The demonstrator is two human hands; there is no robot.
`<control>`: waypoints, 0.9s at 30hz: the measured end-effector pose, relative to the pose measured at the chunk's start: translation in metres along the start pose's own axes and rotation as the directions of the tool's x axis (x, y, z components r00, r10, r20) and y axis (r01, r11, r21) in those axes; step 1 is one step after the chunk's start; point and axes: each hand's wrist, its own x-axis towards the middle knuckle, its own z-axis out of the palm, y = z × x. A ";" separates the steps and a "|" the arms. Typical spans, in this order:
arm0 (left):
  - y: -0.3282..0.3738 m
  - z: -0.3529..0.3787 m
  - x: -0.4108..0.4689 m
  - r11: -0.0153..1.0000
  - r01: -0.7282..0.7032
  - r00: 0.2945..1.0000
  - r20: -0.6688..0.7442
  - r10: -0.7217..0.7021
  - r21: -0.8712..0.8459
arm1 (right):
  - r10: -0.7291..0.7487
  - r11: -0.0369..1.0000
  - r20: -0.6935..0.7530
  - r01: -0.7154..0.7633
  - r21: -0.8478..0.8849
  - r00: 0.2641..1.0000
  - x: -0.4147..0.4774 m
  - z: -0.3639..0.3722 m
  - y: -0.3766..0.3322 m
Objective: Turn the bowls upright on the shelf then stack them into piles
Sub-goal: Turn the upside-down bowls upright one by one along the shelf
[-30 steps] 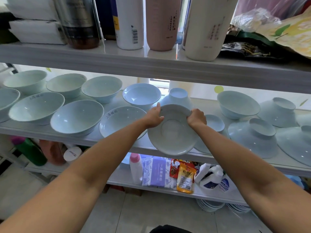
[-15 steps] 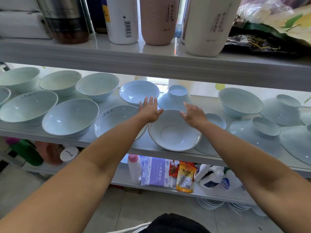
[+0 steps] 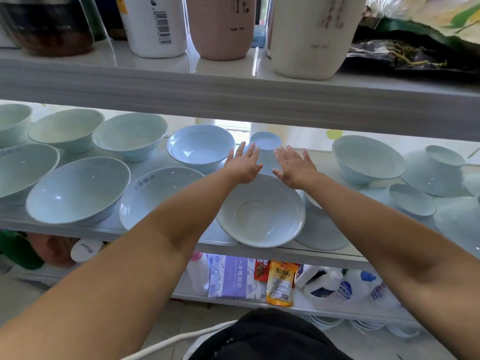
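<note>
Pale blue bowls cover the middle shelf (image 3: 223,244). An upright bowl (image 3: 262,216) sits at the front edge, just below my hands. Behind it stands an upside-down bowl (image 3: 265,144), its base up. My left hand (image 3: 242,166) and my right hand (image 3: 293,167) are both open, fingers spread, on either side of that upside-down bowl, not gripping it. Several upright bowls, such as one (image 3: 78,188) at the front, fill the left half. On the right are an upright bowl (image 3: 368,158) and upside-down bowls (image 3: 436,170), (image 3: 413,201).
The upper shelf (image 3: 233,92) hangs low over the bowls and carries bottles (image 3: 155,24) and bags. An upside-down bowl (image 3: 324,235) lies partly under the front bowl. The lower shelf holds packets (image 3: 280,281) and cleaning bottles (image 3: 337,284).
I set the front bowl down upright on the shelf and let go of it. Both hands then moved back, open, toward the upside-down bowl behind it.
</note>
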 end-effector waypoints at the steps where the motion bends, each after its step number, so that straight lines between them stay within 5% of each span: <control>1: -0.001 -0.003 0.007 1.000 -0.005 1.000 -0.001 0.005 -0.007 | -0.001 1.000 0.004 0.001 -0.007 1.000 0.004 -0.002 0.000; 11: 0.000 0.002 0.058 0.993 -0.115 0.993 0.011 0.115 0.002 | 0.051 0.997 0.135 -0.057 0.043 0.990 0.024 0.000 0.001; 17: 0.004 0.005 0.077 0.984 -0.104 0.977 -0.200 0.074 -0.142 | 0.050 0.997 0.191 -0.059 0.044 0.980 0.029 0.002 0.006; 27: 0.011 0.009 0.084 0.967 -0.017 0.933 -0.352 -0.076 -0.253 | 0.037 0.969 0.255 -0.097 0.229 0.966 0.034 0.012 0.014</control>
